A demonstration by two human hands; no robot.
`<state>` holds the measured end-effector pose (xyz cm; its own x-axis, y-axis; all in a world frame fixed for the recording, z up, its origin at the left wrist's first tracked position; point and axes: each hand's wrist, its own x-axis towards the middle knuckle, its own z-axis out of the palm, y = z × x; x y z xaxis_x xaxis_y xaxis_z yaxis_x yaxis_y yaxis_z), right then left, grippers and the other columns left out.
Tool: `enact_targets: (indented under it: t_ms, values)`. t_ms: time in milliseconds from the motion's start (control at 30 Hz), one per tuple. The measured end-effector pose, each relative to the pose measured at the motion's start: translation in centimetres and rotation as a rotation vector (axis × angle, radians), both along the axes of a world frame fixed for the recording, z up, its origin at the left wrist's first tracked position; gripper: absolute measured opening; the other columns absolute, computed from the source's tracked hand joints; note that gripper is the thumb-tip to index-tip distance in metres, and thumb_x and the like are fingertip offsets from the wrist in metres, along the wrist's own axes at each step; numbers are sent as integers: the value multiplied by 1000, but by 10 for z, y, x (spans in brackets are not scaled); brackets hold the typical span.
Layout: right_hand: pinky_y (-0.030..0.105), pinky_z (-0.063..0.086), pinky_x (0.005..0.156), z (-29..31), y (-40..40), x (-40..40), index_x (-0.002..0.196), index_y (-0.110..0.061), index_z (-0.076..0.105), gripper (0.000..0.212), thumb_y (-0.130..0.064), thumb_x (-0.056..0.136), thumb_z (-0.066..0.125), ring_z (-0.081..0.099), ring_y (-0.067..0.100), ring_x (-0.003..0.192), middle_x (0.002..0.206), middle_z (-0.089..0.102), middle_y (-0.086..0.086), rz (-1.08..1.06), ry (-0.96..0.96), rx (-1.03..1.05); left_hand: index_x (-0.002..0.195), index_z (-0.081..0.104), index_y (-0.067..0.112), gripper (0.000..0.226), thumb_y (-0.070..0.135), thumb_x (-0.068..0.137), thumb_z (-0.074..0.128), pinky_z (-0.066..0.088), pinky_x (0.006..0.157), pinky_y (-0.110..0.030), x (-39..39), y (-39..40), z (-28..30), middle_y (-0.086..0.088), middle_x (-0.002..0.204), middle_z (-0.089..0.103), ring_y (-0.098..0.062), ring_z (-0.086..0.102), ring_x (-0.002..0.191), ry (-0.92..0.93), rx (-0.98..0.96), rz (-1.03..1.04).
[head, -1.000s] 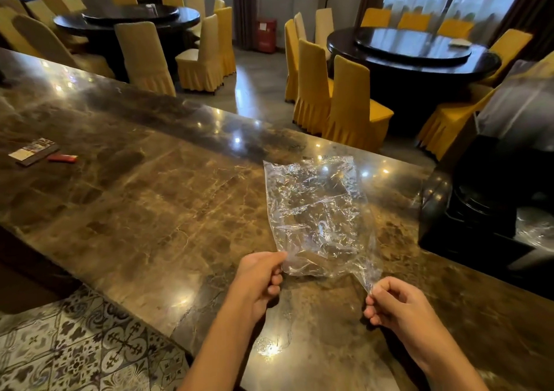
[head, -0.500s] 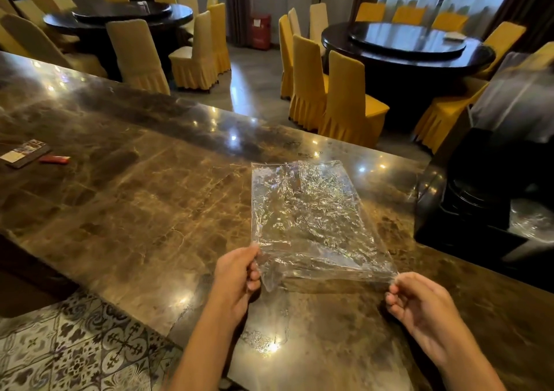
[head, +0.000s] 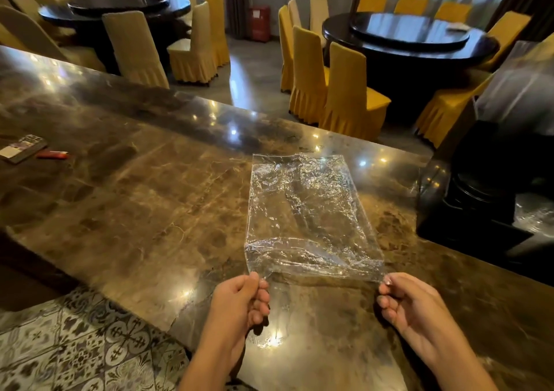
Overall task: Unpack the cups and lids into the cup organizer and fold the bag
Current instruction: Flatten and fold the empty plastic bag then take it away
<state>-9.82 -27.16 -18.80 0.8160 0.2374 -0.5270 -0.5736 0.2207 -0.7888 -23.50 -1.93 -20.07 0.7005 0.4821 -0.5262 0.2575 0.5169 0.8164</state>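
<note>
A clear, crinkled plastic bag point(head: 305, 214) lies spread out flat on the brown marble counter point(head: 135, 205), empty. My left hand point(head: 239, 303) pinches its near left corner. My right hand point(head: 410, 306) pinches the near right corner, so the near edge is stretched between them. At the right edge stands the black cup organizer point(head: 491, 199), with dark round lids stacked in it and tall clear sleeves of cups point(head: 518, 85) rising above it, partly cut off by the frame.
A small card pack point(head: 21, 148) and a red lighter point(head: 54, 154) lie at the counter's far left. Beyond the counter are round black tables point(head: 410, 34) and yellow-covered chairs point(head: 347, 91). Patterned floor tiles point(head: 75, 348) show at lower left.
The bag went from crumpled and narrow to pulled wide and flat. My hands moved apart along its near edge, the right one farther right.
</note>
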Motion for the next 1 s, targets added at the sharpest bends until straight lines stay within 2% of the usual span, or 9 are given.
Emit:
enact_targets:
  t_ms: [133,300,433,533,700,800,900,967,1000]
  values:
    - [20,32,33,-2,1,3,79,-2,57,20,-3,98,52,44,15,46,60,51,9,49,-30,-76,73,71,2,34,10,102,55,35,32,-18,-2,10,-4,-11,58,62,-13,51,41,9,58,-48]
    - [24,29,33,-2,-5,9,72,-5,53,27,-8,99,53,38,16,41,50,46,8,107,-154,-364,60,71,12,43,2,99,55,28,29,-15,-6,36,-5,-8,52,58,-11,45,36,87,162,-204]
    - [24,31,33,-1,-2,7,71,-3,57,34,-19,101,53,39,19,39,49,51,12,118,-157,-406,71,68,4,31,12,99,57,30,30,-17,-1,36,-1,-10,55,61,-13,48,38,87,172,-254]
    - [23,29,33,1,-2,3,70,-2,57,40,-25,103,53,37,17,35,46,50,11,143,-189,-471,63,69,11,38,23,99,62,32,32,-18,4,31,2,-8,53,59,-13,46,37,100,250,-240]
    - [26,34,43,5,-13,-1,63,-10,53,41,-29,99,59,45,14,32,40,51,0,279,-362,-937,61,67,6,36,22,94,66,42,37,-23,-1,26,12,-8,49,63,-14,49,34,235,532,-428]
    - [28,38,49,8,-22,-7,62,-11,53,40,-31,97,61,57,18,44,48,59,1,424,-369,-1144,56,63,11,37,30,88,70,44,38,-24,-4,27,23,-12,51,67,-18,52,35,364,580,-664]
    - [32,36,54,13,-31,-9,63,-12,52,42,-37,96,62,59,24,59,57,58,5,485,-290,-1263,54,53,16,44,45,82,72,41,44,-24,-2,27,34,-3,51,59,-16,49,42,538,952,-861]
    - [33,33,53,21,-33,-13,63,-11,51,49,-47,96,57,57,24,59,57,56,4,457,-270,-1335,60,48,17,48,53,83,69,45,50,-27,0,20,39,7,59,57,-11,52,52,586,1313,-766]
    - [34,34,53,25,-32,-17,61,-11,52,52,-47,98,54,56,22,58,56,56,3,396,-329,-1367,63,48,19,44,51,86,67,49,54,-27,2,12,42,8,61,57,-9,54,57,513,1427,-652]
